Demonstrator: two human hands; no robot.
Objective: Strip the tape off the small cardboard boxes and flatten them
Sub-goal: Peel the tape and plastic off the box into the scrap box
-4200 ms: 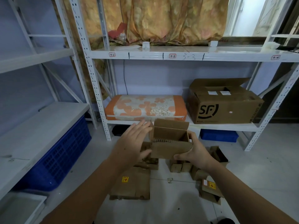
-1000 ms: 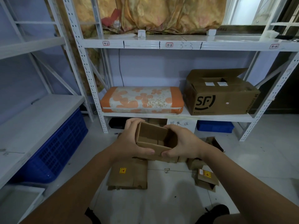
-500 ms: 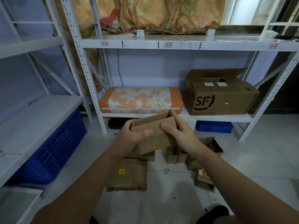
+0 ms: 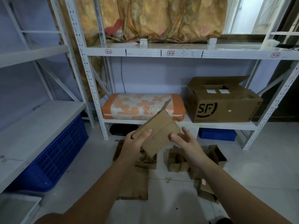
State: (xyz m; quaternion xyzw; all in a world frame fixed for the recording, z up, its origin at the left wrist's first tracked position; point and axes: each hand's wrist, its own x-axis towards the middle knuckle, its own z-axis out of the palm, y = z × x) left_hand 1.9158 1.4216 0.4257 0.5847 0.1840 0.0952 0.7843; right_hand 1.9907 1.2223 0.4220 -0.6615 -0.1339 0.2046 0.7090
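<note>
Box (image 4: 157, 134), an open tube half a second ago, now lies collapsed nearly flat and tilted in the left hand (image 4: 135, 145) grip, right hand (image 4: 186, 142) relaxed just beside it: flattening looks essentially done, floor pile (image 4: 134, 185) next.

Matt brown cardboard is seen in the flattened box (image 4: 159, 135) gripped by the left hand (image 4: 134, 147). Beyond it: white painted metal shelving (image 4: 178, 53), glossy blue plastic crate (image 4: 55, 157), printed cloth cushion (image 4: 142, 106).
</note>
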